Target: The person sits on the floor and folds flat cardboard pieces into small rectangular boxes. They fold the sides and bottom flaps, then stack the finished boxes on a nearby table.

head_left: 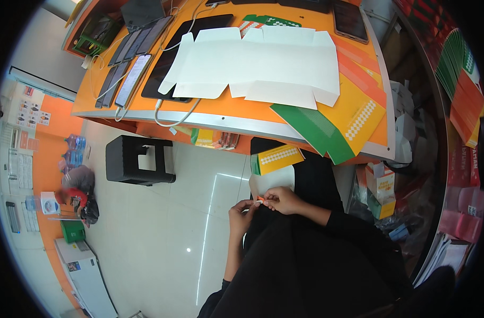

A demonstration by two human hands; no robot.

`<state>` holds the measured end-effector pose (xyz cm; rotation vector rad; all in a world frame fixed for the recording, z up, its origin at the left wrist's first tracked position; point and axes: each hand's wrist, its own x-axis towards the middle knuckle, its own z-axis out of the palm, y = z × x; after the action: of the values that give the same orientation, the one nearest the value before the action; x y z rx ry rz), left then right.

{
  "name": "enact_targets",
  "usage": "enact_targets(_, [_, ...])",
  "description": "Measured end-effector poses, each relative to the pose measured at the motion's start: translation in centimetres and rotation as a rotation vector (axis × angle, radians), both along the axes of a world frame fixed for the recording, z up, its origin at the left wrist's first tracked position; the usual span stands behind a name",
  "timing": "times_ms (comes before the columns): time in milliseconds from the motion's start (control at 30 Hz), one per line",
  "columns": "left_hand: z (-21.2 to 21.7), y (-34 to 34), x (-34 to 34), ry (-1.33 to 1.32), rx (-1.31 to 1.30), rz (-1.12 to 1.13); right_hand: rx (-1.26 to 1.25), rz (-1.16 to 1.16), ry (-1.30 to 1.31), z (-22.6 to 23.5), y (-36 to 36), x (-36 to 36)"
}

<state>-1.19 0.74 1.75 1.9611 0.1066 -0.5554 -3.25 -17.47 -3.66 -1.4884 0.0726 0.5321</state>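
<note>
Orange-walled shop, fiddly fingertip work beside the counter (300,7)

So I'm standing in this shop with a pale shiny floor. Far left, someone in a red top (78,186) is bent over by the wall, with a green bin (72,231) just below. Moving right there's a black stool (120,160), then a bunch of phones (132,80) on cables and a big dark tablet (165,71) up on the counter.

In the middle, the seated person's left hand (241,216) has thumb and finger closed on a tiny orange-and-white piece (260,200). It's held over the lap, between the two hands. Too small for me to tell what it is. An opened-out white carton (258,66) lies flat on the counter above. Yellow-and-green box (279,160) sits just beyond the fingers, and the right hand (283,200) looks clamped on the same piece, fingertips together.

My two cents: let the left pinch steady it and the right make small, gentle moves. Crushing it would probably bend it. I'd stay over the lap too, since a drop on that floor might roll off.

Far right, printed cards (361,122) fan over the counter's edge.
</note>
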Motion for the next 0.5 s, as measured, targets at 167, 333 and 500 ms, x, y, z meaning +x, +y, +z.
enact_targets(167, [-0.6, 0.6, 0.3, -0.072, 0.003, -0.051, 0.122, -0.053, -0.009, -0.3, 0.1, -0.2])
enact_targets(333, [-0.5, 0.2, 0.6, -0.058, 0.014, -0.067, 0.164, -0.125, 0.032, -0.4, 0.3, -0.2])
enact_targets(500, [-0.1, -0.5, 0.7, -0.023, -0.052, 0.007, 0.155, -0.128, 0.036, -0.4, 0.3, 0.2])
